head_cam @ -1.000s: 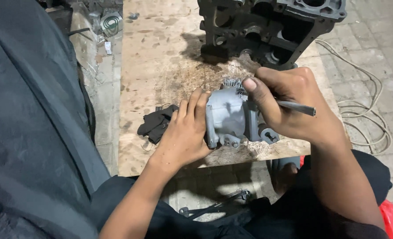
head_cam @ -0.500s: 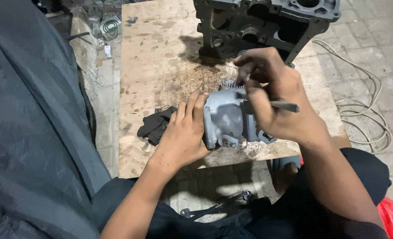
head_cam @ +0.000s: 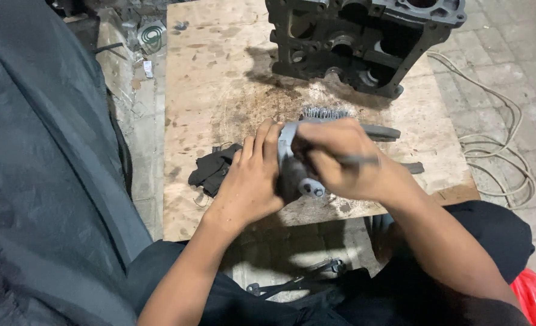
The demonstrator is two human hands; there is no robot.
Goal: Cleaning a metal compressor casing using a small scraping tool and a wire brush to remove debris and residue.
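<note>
While the left hand point(head_cam: 250, 181) lies flat with fingers together against the side of a small grey cast-metal housing point(head_cam: 292, 163), bracing it, the right hand point(head_cam: 340, 163) is clenched around a thin grey metal tool point(head_cam: 364, 160) over the part. That tool's long axis runs across the view, its free end pointing right. The housing sits near the front edge of a stained plywood board point(head_cam: 220, 72) serving as a worktop; how it is oriented is hidden by the hands. A black crumpled rag point(head_cam: 210, 172) lies just left of the hand. A large dark cast-iron engine block point(head_cam: 364, 42) stands at the far edge. Grey paving point(head_cam: 509, 60) with a pale cable point(head_cam: 497, 148) lies right.
</note>
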